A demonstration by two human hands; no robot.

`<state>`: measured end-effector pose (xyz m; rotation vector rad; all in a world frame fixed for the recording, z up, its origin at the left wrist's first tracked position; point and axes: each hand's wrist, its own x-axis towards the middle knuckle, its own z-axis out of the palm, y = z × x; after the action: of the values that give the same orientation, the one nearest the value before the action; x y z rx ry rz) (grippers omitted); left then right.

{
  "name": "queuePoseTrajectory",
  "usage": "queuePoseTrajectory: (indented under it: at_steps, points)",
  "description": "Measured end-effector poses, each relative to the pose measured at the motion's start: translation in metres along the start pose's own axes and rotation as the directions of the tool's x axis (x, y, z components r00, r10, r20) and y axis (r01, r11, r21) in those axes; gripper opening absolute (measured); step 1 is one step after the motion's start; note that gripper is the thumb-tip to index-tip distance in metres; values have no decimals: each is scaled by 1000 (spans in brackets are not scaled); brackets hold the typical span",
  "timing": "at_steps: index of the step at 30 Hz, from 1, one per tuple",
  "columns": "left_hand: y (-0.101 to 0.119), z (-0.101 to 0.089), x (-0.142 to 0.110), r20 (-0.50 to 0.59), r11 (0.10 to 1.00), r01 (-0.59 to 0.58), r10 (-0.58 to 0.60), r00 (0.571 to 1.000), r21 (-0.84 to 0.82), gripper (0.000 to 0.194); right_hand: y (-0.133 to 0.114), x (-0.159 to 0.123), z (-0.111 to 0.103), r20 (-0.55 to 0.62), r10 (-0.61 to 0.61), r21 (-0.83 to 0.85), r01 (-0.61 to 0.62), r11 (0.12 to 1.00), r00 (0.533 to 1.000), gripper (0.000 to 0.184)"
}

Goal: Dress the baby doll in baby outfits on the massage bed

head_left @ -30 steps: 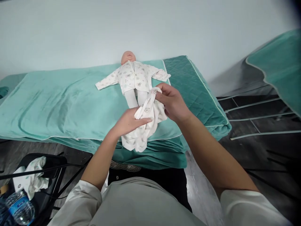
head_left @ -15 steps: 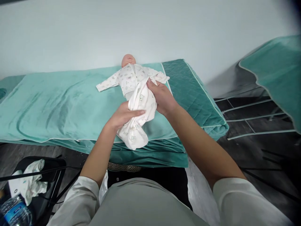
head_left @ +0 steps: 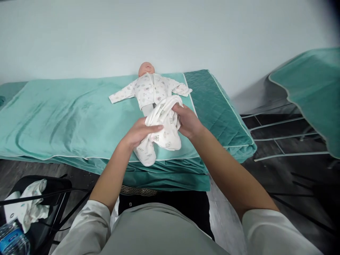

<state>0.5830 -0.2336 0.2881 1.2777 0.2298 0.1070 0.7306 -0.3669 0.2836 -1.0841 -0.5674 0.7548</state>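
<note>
Left hand [head_left: 136, 134]: closed on the left side of a white printed garment [head_left: 168, 131], thumb laid across the top of the fabric, other fingers largely hidden. Right hand [head_left: 188, 121]: gripping the same garment at its upper right, thumb at the bunched rim.

Garment position: between the two hands, over the near side of a green-covered bed [head_left: 79, 124]. Cloth gathered at top; two loose ends hang below, the left one overlapping the bed's near edge in view. Contact with the bed: cannot tell.

Doll [head_left: 146, 68]: on its back on the bed, head toward the wall [head_left: 170, 32], arms spread. Wears a white printed jacket [head_left: 147, 88]; white legs partly hidden behind the garment.

Surroundings: lower left, black chair [head_left: 57, 187] bearing a crumpled printed cloth [head_left: 34, 203]; clear bottle with blue label [head_left: 13, 241] near it, cut by the frame. Far right, another green cover [head_left: 316, 92] near pale bars [head_left: 292, 156].
</note>
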Motion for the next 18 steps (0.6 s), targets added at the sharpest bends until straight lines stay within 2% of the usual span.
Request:
queuePoseTrajectory:
  at_steps: [3,7,12,13,15,18]
  points:
    - [-6,2,7,-143,990,-110,98,985,-83,49,6,-7,-9,3,22,67,-22,998,1000,49]
    - [-18,5,16,-246,978,-144,104,964,-149,49,12,-22,-18,64,121,40,-123,992,991,54]
    - [-36,6,17,-286,982,-94,45,957,-162,45,21,-40,-29,233,346,-187,-308,933,909,57]
    - [-39,6,16,-280,984,-79,31,959,-163,45,24,-43,-32,225,370,-203,-328,923,901,55]
    - [-44,6,13,-260,988,-45,6,965,-145,45,30,-46,-39,148,359,-150,-337,929,922,54]
    - [-47,9,8,-152,998,50,-56,987,-48,48,38,-43,-48,-23,243,32,-242,970,970,58]
